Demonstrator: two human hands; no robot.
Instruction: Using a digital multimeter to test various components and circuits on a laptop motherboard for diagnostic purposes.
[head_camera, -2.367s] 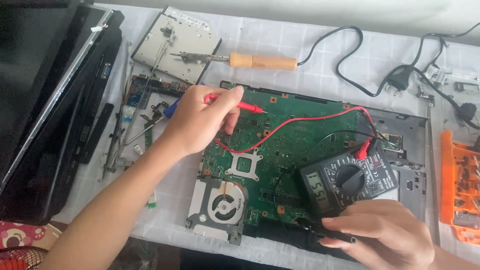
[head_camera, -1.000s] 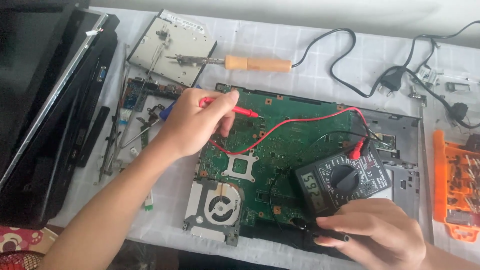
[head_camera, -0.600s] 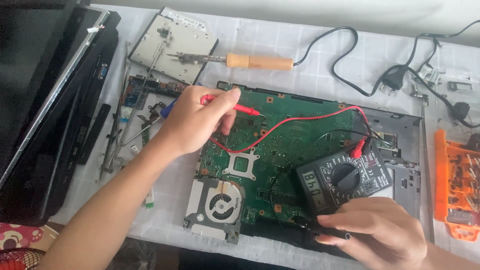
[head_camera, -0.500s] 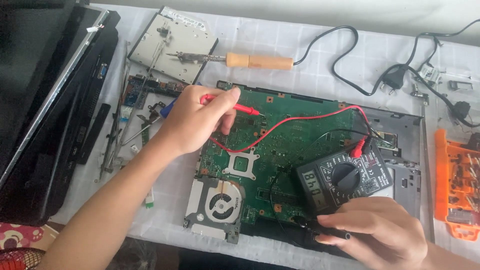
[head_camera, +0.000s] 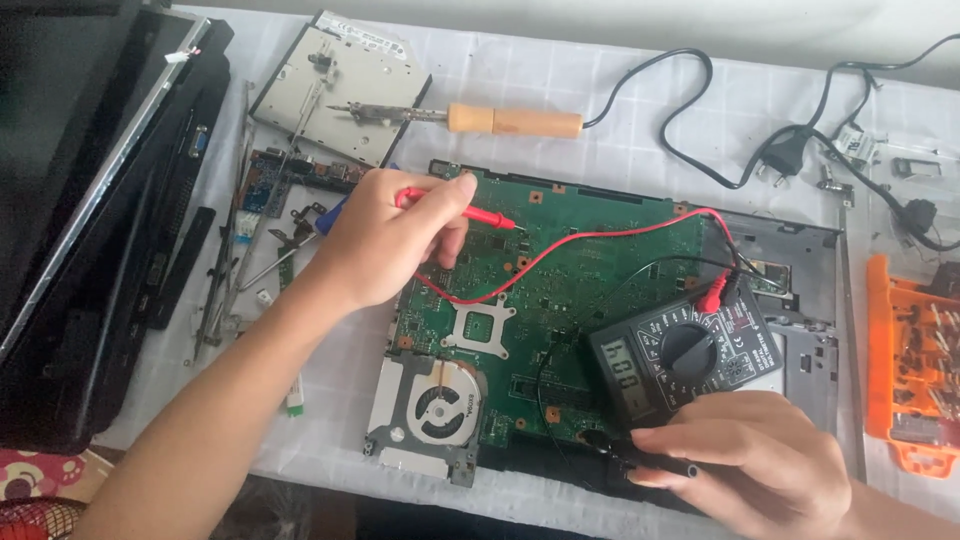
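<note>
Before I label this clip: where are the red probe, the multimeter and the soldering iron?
red probe (head_camera: 455, 207), head view, its shaft.
multimeter (head_camera: 690, 352), head view, its dial.
soldering iron (head_camera: 514, 121), head view, its wooden handle.

Multimeter (head_camera: 685, 362) is lying on the right part of the green circuit board (head_camera: 590, 290); its small rectangular grey display (head_camera: 622, 368) is sitting at the meter's left end, showing dark digits. A white label (head_camera: 357, 35) is showing along the top edge of the silver optical drive (head_camera: 340, 90), upper left. A large dark laptop screen panel (head_camera: 70, 130) is leaning at far left, unlit.
</note>
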